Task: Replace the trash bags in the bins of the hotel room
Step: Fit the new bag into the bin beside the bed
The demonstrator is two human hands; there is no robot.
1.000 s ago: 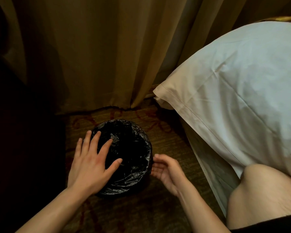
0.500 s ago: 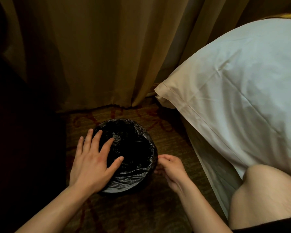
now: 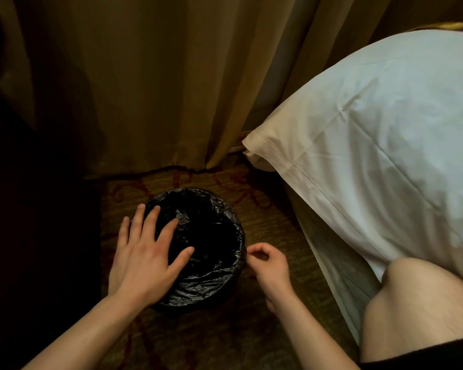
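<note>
A small round bin stands on the carpet, lined with a crinkled black trash bag (image 3: 211, 236) folded over its rim. My left hand (image 3: 145, 252) lies flat with spread fingers over the bin's left rim, touching the bag. My right hand (image 3: 269, 263) is at the bin's right side with fingers curled, its fingertips pinching the bag's edge at the rim. The bin's own wall is hidden under the bag.
Tan curtains (image 3: 158, 89) hang to the floor behind the bin. A bed with a white pillow (image 3: 385, 156) fills the right side. My bare knee (image 3: 417, 303) is at lower right. Dark furniture (image 3: 32, 236) borders the left. Patterned carpet (image 3: 273, 222) surrounds the bin.
My right hand turned from an open palm beside the bin to curled fingers pinching the bag's edge at the rim. My left hand stayed spread on the left rim.
</note>
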